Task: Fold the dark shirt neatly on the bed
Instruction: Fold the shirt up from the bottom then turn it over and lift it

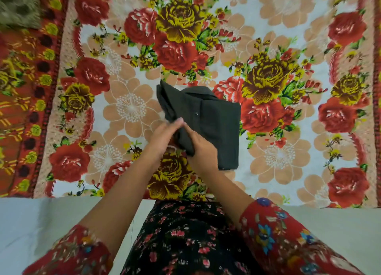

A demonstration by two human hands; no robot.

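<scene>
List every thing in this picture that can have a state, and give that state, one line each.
dark shirt: folded into a compact block, collar on top, lying on the bedsheet; its left flap is raised.
left hand: fingers straight, laid on the left flap; blurred.
right hand: grips the shirt's near edge.
bedsheet: spread flat under the shirt.

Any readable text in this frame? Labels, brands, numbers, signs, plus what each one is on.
None readable.
The dark shirt shows a button but no visible label or brand tag.
The bedsheet and the person's sleeve carry only flower prints, no words or numbers.
</scene>
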